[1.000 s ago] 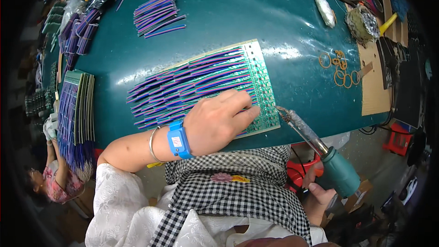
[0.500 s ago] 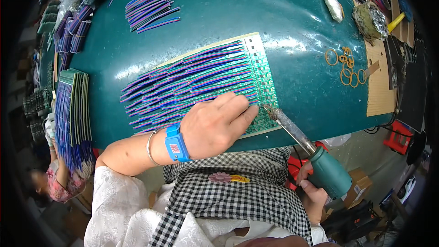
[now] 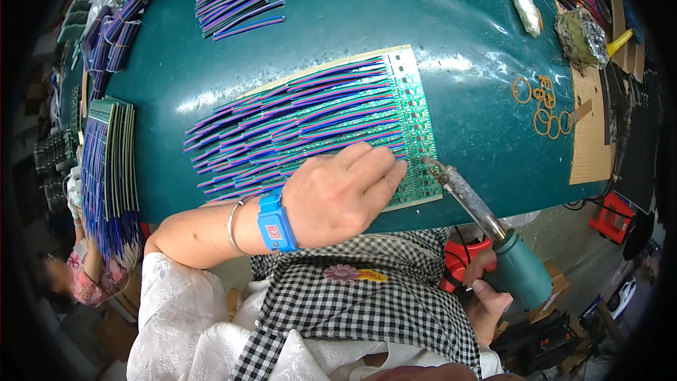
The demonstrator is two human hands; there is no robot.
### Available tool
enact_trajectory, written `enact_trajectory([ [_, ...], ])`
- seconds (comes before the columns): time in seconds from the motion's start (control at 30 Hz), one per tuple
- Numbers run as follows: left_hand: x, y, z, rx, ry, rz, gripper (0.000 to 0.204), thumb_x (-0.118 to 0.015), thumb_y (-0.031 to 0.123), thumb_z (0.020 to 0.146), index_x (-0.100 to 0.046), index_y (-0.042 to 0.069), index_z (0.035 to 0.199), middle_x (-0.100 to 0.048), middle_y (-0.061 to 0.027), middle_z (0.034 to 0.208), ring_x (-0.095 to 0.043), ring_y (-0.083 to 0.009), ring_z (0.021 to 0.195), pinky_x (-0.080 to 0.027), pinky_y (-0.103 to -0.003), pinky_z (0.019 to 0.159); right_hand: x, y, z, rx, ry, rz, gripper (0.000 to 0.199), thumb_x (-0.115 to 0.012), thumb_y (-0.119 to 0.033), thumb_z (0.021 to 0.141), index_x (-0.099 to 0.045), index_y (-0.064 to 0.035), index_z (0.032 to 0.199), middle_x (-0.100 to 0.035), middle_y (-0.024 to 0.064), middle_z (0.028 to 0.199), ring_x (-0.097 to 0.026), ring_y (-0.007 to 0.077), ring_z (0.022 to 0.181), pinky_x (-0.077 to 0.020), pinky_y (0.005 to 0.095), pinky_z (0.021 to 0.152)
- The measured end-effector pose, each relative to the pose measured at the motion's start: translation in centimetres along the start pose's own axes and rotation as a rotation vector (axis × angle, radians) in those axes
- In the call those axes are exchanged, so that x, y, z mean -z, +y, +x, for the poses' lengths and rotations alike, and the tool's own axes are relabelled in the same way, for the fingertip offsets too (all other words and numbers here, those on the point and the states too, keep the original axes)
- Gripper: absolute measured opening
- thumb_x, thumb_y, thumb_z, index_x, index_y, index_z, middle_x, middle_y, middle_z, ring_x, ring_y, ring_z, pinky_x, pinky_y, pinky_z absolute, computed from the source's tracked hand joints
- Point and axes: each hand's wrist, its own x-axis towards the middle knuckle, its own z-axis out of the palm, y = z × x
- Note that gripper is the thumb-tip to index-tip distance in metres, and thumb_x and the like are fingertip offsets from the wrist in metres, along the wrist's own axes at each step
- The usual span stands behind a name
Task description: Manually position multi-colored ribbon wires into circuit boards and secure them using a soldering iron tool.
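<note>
A green circuit board panel lies on the table, with many rows of multicoloured ribbon wires running left from its right-hand strip. My left hand rests over the near rows, its fingers curled and pinched at the wire ends; the fingertips are partly hidden, but a ribbon wire seems to be between them. In my right hand is a soldering iron with a thick green handle. Its dark tip points up and left, over the board's component strip just right of my left fingertips. The handle hides part of the right fingers.
Loose ribbon wires are piled at the far left. Wired panels hang over the left edge beside tied wire bundles. Rubber bands, a wrapped blade and a foil-covered block sit at the right. A person is at lower left.
The soldering iron's tip has shifted slightly right, a little farther from my left fingertips. My left hand keeps its pinch over the wires. The whole view has shifted slightly.
</note>
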Motion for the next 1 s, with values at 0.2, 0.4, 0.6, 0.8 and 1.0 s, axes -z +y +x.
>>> enact_trajectory([
  [0.2, 0.2, 0.1, 0.0, 0.005, -0.005, 0.009, 0.044, -0.069, 0.002, 0.070, -0.069, -0.006, 0.113, -0.059, -0.0106, 0.092, -0.062, -0.0244, 0.073, -0.051, -0.035, 0.053, 2.5, 2.1, -1.2, 0.048, -0.041, -0.129, 0.058, -0.085, -0.005, 0.069, -0.056, 0.0058, 0.118, -0.068, 0.0128, 0.101, -0.068, 0.0200, 0.076, -0.0569, 0.0310, 0.067],
  [0.4, 0.0, -0.4, -0.1, 0.004, 0.005, -0.047, 0.044, -0.070, 0.001, 0.070, -0.070, -0.005, 0.113, -0.058, -0.0109, 0.091, -0.062, -0.0249, 0.072, -0.051, -0.036, 0.055, 1.4, 2.2, -1.6, -0.007, 0.046, 0.014, 0.057, -0.085, -0.005, 0.068, -0.057, 0.0051, 0.117, -0.069, 0.0124, 0.100, -0.069, 0.0192, 0.076, -0.0581, 0.0304, 0.071],
  [0.6, 0.2, -0.2, 0.1, -0.007, 0.002, -0.004, 0.043, -0.070, 0.002, 0.070, -0.070, -0.004, 0.113, -0.058, -0.0099, 0.090, -0.061, -0.0236, 0.072, -0.050, -0.035, 0.054, 0.5, 0.2, 0.1, 0.010, -0.002, -0.212, 0.035, -0.082, -0.010, 0.066, -0.066, 0.0015, 0.094, -0.067, 0.0067, 0.075, -0.064, 0.0189, 0.065, -0.0497, 0.0307, 0.060],
  [0.8, 0.1, 0.0, 0.1, -0.014, 0.017, 0.024, 0.044, -0.069, 0.003, 0.071, -0.070, -0.003, 0.114, -0.056, -0.0086, 0.089, -0.060, -0.0221, 0.071, -0.048, -0.033, 0.051, 0.4, 0.0, 0.4, -0.021, -0.037, -0.219, 0.025, -0.079, -0.009, 0.065, -0.066, 0.0003, 0.085, -0.067, 0.0058, 0.073, -0.062, 0.0196, 0.062, -0.0483, 0.0320, 0.060],
  [1.0, 0.3, 0.2, 0.2, -0.017, -0.022, 0.048, 0.045, -0.069, 0.006, 0.071, -0.070, -0.004, 0.114, -0.055, -0.0089, 0.089, -0.060, -0.0224, 0.071, -0.048, -0.033, 0.051, 0.8, 0.4, -0.1, 0.018, -0.052, 0.098, 0.046, -0.078, -0.001, 0.071, -0.059, 0.0040, 0.112, -0.066, 0.0101, 0.091, -0.062, 0.0212, 0.067, -0.0492, 0.0316, 0.060],
])
